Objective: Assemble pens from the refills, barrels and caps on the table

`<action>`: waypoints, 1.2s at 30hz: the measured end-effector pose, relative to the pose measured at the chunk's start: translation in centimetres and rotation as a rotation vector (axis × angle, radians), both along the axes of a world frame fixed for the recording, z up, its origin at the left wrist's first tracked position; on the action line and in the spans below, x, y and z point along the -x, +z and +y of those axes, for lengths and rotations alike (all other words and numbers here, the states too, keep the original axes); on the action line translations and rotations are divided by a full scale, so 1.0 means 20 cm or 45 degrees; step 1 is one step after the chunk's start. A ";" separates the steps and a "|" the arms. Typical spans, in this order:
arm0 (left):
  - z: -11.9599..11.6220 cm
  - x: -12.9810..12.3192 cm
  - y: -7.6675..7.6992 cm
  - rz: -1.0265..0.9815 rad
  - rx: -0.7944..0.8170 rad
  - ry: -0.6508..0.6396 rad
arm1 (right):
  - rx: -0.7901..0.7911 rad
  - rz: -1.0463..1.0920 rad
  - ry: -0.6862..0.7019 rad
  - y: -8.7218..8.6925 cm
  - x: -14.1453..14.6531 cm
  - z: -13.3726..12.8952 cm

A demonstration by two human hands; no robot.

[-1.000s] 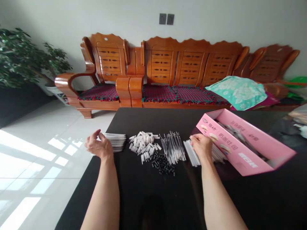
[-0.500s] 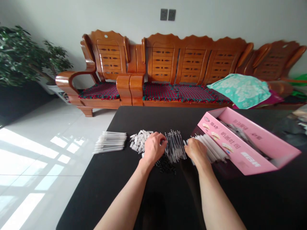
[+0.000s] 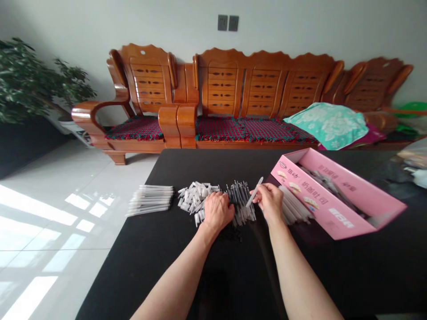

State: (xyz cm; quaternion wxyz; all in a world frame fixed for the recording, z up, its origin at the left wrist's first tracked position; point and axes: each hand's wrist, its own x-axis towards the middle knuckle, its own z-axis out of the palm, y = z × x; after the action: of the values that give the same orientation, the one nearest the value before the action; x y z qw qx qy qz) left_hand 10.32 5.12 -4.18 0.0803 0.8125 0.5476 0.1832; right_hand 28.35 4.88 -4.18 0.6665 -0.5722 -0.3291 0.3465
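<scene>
Over the dark table (image 3: 160, 271), the right hand (image 3: 271, 201) pinches a slim white tube (image 3: 255, 192) between thumb and fingers, the tube slanting with its upper end toward one o'clock and its lower end toward seven, just beside the edge of a bundle of refills (image 3: 243, 194); whether the two touch is unclear. The refills lie side by side, dark along their far part and pale toward the person. The left hand (image 3: 218, 210) is palm down with its fingers bent toward the table, and its own back hides the fingertips, so I cannot tell whether they grip anything. At ten o'clock from that hand, and right up against it in the view, is a heap of short white pieces (image 3: 194, 198); at four o'clock, partly covered by it, are small black pieces (image 3: 237, 234). Farther off at nine o'clock, a stack of white sticks (image 3: 151, 200) with dark ends lies crosswise near the table's edge. At three o'clock from the right hand rest more white tubes (image 3: 295, 208), close against an open pink box (image 3: 328, 213) holding greyish contents. A wooden bench (image 3: 223, 89) stands at twelve o'clock beyond the table, with a teal cloth (image 3: 328, 126) on it.
</scene>
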 end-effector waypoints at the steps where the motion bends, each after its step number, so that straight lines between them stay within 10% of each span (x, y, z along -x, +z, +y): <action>1: 0.00 0.00 0.00 0.004 0.004 0.007 | -0.019 0.075 0.014 0.00 0.01 0.00; 15: 0.06 0.10 0.02 -0.260 0.132 0.161 | -0.291 0.409 -0.069 -0.05 -0.02 0.04; 23: 0.13 0.24 0.00 -0.574 0.166 -0.174 | -0.384 0.470 -0.102 -0.05 -0.05 0.04; 36: 0.10 0.20 0.01 -0.590 0.173 -0.231 | -0.344 0.433 -0.074 -0.05 -0.04 0.04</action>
State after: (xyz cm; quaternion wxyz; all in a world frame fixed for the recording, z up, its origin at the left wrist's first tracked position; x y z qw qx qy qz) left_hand 6.32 7.18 -3.89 0.2742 0.7873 0.4506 0.3193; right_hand 29.16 5.59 -5.16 0.7928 -0.4201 -0.2386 0.3715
